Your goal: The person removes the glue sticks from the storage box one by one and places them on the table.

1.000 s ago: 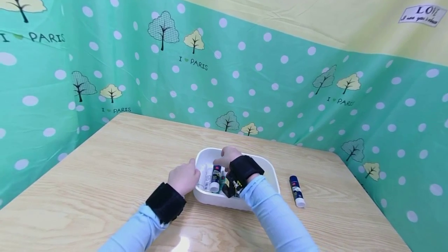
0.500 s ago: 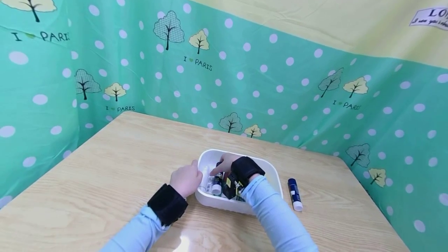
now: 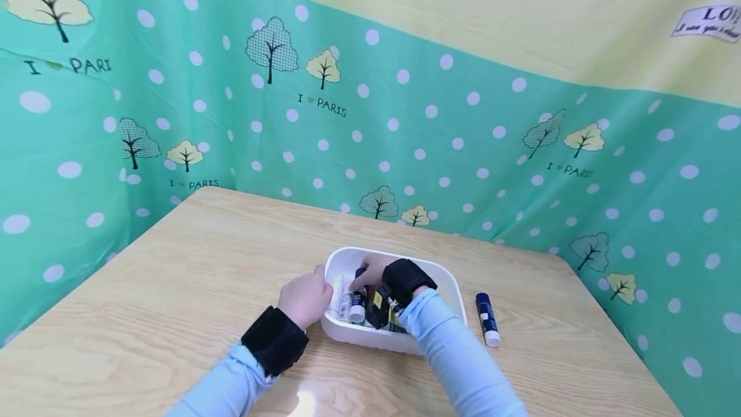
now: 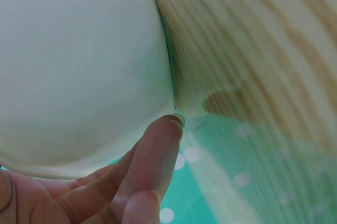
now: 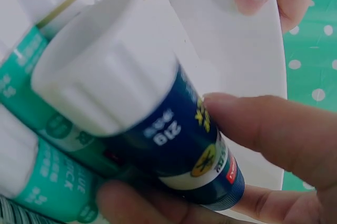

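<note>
Head view: white tray (image 3: pixel 446 288) steadied at its left rim by left hand (image 3: pixel 303 298); inside it, blue glue stick (image 5: pixel 174 134) pinched by right-hand fingers (image 5: pixel 274 129), for lifting clear.

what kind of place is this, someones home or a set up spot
Probably a staged tabletop booth rather than a lived-in room: a wooden table is walled by a polka-dot "I love Paris" cloth, with only a white tub of glue sticks on it.

Bright, even light; blurred wrist close-ups.
</note>
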A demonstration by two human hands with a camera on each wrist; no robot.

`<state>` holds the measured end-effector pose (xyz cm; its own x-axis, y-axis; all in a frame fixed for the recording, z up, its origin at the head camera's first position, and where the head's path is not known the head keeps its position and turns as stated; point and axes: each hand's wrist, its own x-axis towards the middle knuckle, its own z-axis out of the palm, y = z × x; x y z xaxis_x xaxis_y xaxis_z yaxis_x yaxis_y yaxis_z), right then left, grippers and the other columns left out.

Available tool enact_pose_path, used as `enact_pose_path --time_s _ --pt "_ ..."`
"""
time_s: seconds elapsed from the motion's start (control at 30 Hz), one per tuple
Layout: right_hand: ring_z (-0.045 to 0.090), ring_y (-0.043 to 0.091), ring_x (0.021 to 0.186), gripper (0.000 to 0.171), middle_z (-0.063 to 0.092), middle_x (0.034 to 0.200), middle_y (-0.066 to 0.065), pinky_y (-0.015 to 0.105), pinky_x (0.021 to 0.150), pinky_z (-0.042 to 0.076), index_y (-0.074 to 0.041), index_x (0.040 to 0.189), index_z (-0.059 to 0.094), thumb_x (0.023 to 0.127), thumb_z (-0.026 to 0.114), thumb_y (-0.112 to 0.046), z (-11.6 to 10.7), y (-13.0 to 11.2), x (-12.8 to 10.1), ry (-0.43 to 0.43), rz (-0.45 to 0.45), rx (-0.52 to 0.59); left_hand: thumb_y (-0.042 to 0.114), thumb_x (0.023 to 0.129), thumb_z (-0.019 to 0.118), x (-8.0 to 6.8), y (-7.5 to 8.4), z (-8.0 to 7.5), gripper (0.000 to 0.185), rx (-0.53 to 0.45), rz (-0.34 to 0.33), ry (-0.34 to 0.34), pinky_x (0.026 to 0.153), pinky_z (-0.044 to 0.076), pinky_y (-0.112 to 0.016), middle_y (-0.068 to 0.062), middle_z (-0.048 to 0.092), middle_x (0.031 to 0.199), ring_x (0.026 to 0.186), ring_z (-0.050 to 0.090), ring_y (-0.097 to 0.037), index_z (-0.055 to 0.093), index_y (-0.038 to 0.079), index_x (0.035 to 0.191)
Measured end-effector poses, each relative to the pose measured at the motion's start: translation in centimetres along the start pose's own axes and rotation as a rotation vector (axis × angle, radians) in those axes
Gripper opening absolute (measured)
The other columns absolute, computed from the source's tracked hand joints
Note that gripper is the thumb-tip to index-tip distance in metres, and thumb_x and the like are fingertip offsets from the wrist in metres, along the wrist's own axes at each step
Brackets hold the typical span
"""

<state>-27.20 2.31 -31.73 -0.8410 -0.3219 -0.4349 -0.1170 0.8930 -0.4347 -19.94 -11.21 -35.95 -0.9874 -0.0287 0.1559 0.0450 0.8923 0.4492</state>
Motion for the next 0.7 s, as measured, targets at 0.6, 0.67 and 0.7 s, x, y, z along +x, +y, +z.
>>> enact_pose_path --time_s 0.6,0.67,0.7 --pt "0.052 0.018 0.072 0.042 0.051 0.103 0.01 0.025 0.063 0.044 -0.01 0.12 0.044 0.079 0.053 -0.016 -0.3 0.7 -0.4 0.034 -0.081 0.067 0.019 0.081 0.043 0.1 -0.1 0.1 0.033 0.008 0.005 0.008 0.043 0.035 -0.033 -0.011 0.054 0.064 0.052 0.051 -0.022 0.048 -0.004 0.104" --pt "0.052 0.02 0.079 0.044 0.049 0.109 0.012 0.027 0.065 0.044 -0.011 0.124 0.04 0.081 0.051 -0.016 -0.4 0.7 -0.7 0.028 -0.084 0.099 0.019 0.081 0.042 0.0 -0.2 0.1 0.033 0.003 0.002 0.003 0.043 0.034 -0.033 -0.01 0.054 0.064 0.051 0.05 -0.022 0.048 -0.004 0.105" --pt "0.053 0.022 0.081 0.045 0.049 0.111 0.014 0.029 0.065 0.046 -0.011 0.125 0.038 0.082 0.05 -0.015 -0.4 0.8 -0.9 0.028 -0.087 0.118 0.019 0.082 0.042 0.0 -0.2 0.1 0.034 -0.003 0.0 0.0 0.043 0.034 -0.032 -0.01 0.053 0.064 0.051 0.049 -0.021 0.048 -0.004 0.106"
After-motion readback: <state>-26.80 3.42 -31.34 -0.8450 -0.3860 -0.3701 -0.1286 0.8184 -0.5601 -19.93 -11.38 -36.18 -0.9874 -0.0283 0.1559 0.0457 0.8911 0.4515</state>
